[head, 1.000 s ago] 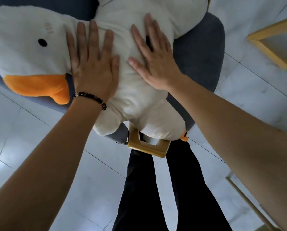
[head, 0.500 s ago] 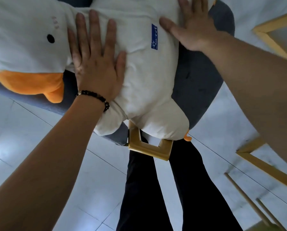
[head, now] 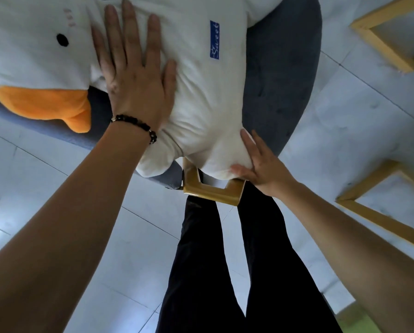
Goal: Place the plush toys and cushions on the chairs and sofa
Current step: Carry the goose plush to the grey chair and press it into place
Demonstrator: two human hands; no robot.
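- Since half a second ago the right hand (head: 266, 171) has been coming down from the far end of the plush duck (head: 201, 97) to its near end, while the left hand (head: 136, 87) is staying where it was.
- At the far left the duck's orange beak (head: 45, 104) is hanging over the front edge of the grey-blue chair (head: 280, 75), with its black eye (head: 62, 40) above it.
- The left hand, with a dark bead bracelet (head: 141, 127) on its wrist, is lying flat on the duck's white body, fingers straight and spread, pressing into the stuffing.
- A blue label (head: 214, 40) is showing on the body to the right of that hand.
- The right hand is pushing against the duck's rounded near end, fingers straight along its side and thumb along its lower edge, gripping nothing.
- That hand is sitting just beside the chair's gold leg (head: 210, 192), which is sticking out below the seat.
- The duck is lying lengthwise across the seat, covering most of it.
- At the right, light wooden frames (head: 383, 42) are standing on the pale tiled floor (head: 105, 236).
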